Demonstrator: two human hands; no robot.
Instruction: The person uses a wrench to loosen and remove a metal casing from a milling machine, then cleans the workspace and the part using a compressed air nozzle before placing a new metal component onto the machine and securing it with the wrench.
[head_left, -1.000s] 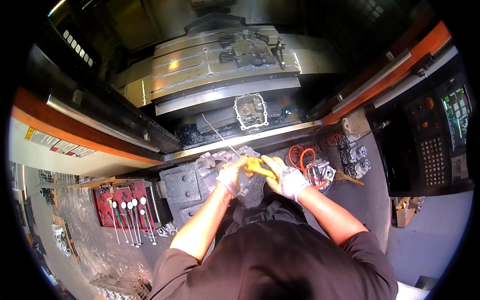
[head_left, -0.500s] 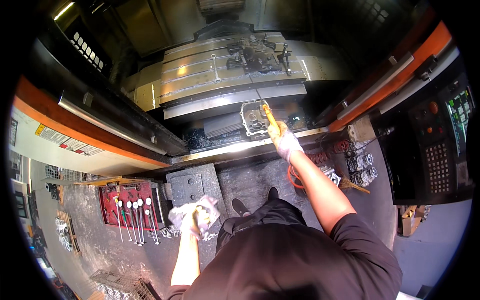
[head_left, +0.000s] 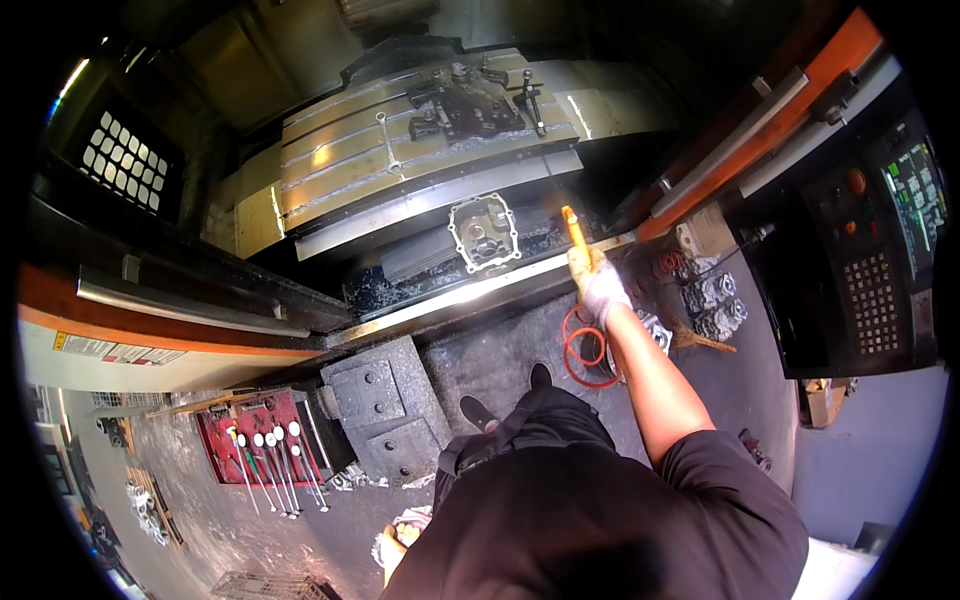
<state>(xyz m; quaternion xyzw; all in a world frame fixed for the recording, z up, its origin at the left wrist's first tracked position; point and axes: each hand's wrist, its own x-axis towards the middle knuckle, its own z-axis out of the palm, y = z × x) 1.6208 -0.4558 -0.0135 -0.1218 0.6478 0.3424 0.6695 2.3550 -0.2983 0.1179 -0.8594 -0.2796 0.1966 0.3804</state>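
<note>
My right hand (head_left: 598,280), in a pale glove, is stretched forward at the machine's doorway. It grips an orange air blow gun (head_left: 575,228) whose tip points away from me. Left of that tip, apart from it, a thin-walled metal casting (head_left: 457,228) with a bright flat rim sits just inside the front sill (head_left: 400,310). Low at my left side, my left hand (head_left: 396,540) is closed on a crumpled whitish rag (head_left: 412,518); my body partly hides both.
A slotted machine table (head_left: 340,150) carries a wrench (head_left: 388,145) and a dark clamping fixture (head_left: 470,105). A red coiled hose (head_left: 570,360) hangs below my right hand. A control panel (head_left: 870,250) stands right. Dial bore gauges (head_left: 272,440) lean on a red tool drawer (head_left: 215,445) at left.
My right hand has drawn the air blow gun rightward, off the casting. My left hand has dropped back toward my body with the rag. The whole view has shifted and turned slightly.
</note>
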